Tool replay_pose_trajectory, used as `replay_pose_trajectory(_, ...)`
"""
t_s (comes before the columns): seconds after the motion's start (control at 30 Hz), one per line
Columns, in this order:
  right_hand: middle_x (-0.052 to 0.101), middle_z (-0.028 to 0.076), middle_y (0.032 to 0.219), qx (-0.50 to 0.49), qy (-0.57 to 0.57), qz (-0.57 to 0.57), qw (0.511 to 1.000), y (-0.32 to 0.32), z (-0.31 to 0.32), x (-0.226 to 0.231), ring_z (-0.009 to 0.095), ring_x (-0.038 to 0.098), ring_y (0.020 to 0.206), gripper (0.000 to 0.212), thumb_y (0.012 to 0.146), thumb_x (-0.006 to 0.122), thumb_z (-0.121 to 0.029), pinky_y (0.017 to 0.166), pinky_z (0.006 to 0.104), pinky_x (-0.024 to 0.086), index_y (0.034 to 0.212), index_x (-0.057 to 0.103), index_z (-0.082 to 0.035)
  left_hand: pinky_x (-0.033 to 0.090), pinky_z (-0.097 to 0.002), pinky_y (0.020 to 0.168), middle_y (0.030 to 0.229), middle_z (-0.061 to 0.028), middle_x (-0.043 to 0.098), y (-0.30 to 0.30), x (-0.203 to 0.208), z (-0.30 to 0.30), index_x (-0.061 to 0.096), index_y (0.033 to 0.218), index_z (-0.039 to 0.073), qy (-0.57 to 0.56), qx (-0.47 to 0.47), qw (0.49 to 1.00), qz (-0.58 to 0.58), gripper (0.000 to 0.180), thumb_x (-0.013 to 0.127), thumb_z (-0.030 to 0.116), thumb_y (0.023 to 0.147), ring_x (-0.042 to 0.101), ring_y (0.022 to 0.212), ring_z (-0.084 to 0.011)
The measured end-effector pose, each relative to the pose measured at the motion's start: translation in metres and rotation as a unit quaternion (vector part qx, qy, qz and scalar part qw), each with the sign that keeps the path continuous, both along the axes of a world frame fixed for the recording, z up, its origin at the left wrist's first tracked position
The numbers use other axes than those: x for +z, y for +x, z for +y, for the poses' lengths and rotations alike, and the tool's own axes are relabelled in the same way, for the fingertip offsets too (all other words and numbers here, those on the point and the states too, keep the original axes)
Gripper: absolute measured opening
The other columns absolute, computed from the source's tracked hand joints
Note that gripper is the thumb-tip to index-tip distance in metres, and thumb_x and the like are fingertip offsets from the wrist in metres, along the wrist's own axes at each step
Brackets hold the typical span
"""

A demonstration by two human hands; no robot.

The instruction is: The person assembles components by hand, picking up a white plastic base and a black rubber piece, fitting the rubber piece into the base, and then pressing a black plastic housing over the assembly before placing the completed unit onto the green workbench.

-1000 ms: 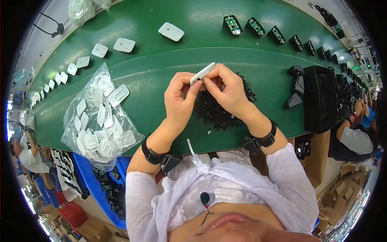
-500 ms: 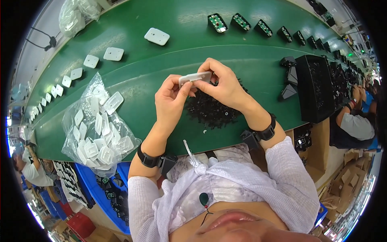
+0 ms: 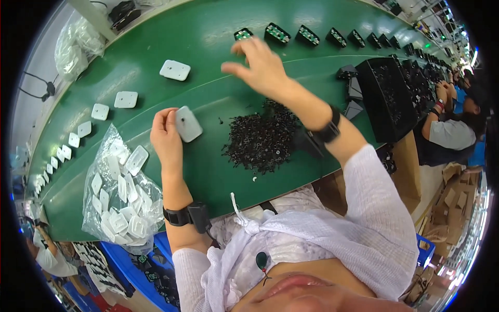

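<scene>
Between the thumb and fingers of my left hand (image 3: pixel 165 136) is a white plastic cover (image 3: pixel 189 125), a rounded rectangle with a small hole, held over the green table. My right hand (image 3: pixel 260 66) is stretched out over the far part of the table, slightly blurred, its thumb apart from the fingers and nothing seen in it. Just past its fingertips stands a black case with a green circuit board (image 3: pixel 243 34), partly hidden by them. A heap of small black parts (image 3: pixel 260 140) lies between me and that hand.
White covers (image 3: pixel 175 70) run in a line along the left. More fill a clear plastic bag (image 3: pixel 122 203). Black cases with circuit boards (image 3: pixel 277 34) line the far right. A black bin (image 3: pixel 387 99) stands at the right, with co-workers (image 3: pixel 447 119) beyond it.
Both hands held the white cover together before. The right hand has let go and moved up and away; the left has drawn the cover to the left. The view has shifted somewhat.
</scene>
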State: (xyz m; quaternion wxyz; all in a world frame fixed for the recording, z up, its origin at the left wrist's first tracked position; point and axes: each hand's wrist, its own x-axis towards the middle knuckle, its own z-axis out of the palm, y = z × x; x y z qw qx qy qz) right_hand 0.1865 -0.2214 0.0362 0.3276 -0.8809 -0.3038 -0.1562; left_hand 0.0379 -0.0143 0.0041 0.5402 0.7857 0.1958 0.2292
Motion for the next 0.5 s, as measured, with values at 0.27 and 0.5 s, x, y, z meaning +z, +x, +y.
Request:
replay_pose_trajectory(0.27, 0.053, 0.02, 0.115, -0.103, -0.306, 0.07, 0.944, 0.103, 0.02, -0.022, 0.034, 0.055, 0.103, 0.061, 0.076, 0.07, -0.044, 0.086, 0.0419, 0.047, 0.123, 0.053, -0.008, 0.046, -0.0293, 0.067, 0.092, -0.0081, 0.055, 0.009, -0.022, 0.004, 0.065, 0.097, 0.006, 0.257, 0.006, 0.966, 0.036, 0.014, 0.06, 0.017, 0.09, 0.054, 0.073, -0.0175)
replay_pose_trajectory(0.5, 0.054, 0.014, 0.106, 0.021, 0.025, 0.143, 0.989, 0.049, -0.044, -0.023, 0.025, 0.056, 0.097, 0.045, 0.073, 0.07, -0.02, 0.087, 0.035, 0.046, 0.112, 0.056, -0.005, 0.045, -0.0409, 0.08, 0.105, -0.014, 0.052, -0.011, 0.004, -0.025, 0.051, 0.118, 0.002, 0.468, -0.005, 0.874, 0.133, 0.049, 0.07, 0.028, 0.081, 0.052, 0.097, -0.0313)
